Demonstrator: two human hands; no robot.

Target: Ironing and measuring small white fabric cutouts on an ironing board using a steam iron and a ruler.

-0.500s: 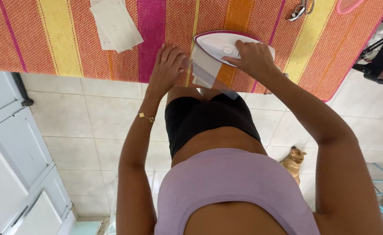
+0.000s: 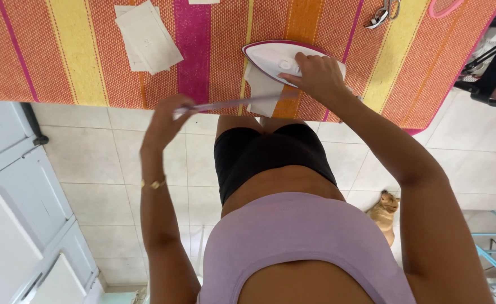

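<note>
The right hand [image 2: 315,76] is gripping the top of a white iron with a pink edge [image 2: 273,56]. The iron is sitting on a pale piece of cloth [image 2: 259,90] on the striped desk [image 2: 79,62]. The left hand [image 2: 166,121] is pinching the cloth's near edge and pulling it off the desk's edge. White paper pieces [image 2: 146,36] are lying on the desk to the left. A small tan dog [image 2: 384,211] is sitting on the tile floor [image 2: 90,163].

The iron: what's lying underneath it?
A pale fabric piece pokes out under the iron, on the striped cloth. The right hand grips the iron; the rest is covered.
</note>
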